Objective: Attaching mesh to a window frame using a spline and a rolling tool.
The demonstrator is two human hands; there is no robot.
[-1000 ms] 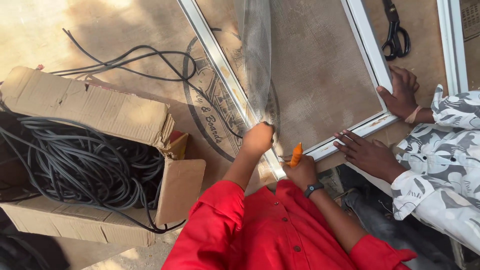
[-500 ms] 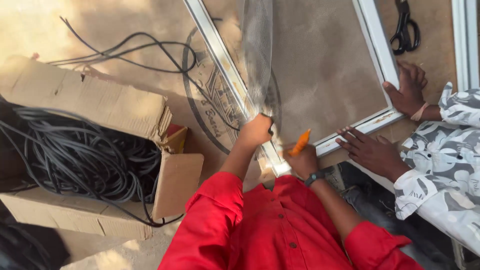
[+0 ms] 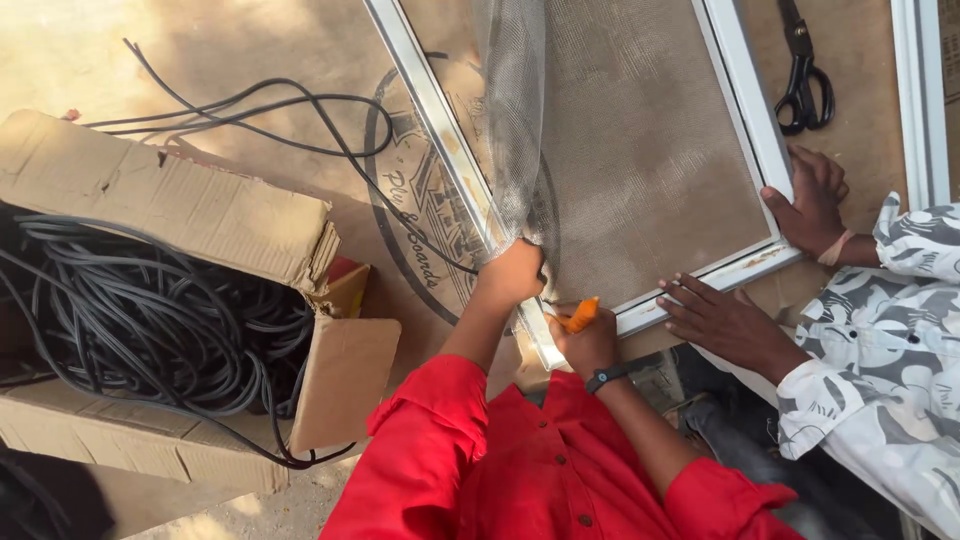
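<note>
The mesh (image 3: pixel 640 170) already lies across the white frame (image 3: pixel 430 130), but a loose fold of it stands up along the frame's left rail. At the near corner the left hand (image 3: pixel 512 275) is closed on that fold, while the right hand (image 3: pixel 588 342) grips an orange tool (image 3: pixel 582 314), so the corner looks unfinished.

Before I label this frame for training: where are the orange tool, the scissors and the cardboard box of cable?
orange tool (image 3: pixel 582 314), head view, on its orange handle.
scissors (image 3: pixel 803 88), head view, near the pivot above the black handles.
cardboard box (image 3: pixel 170 205), head view, on its top flap.

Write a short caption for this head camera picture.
Left hand grips mesh at a white frame; right hand holds an orange tool.
</note>
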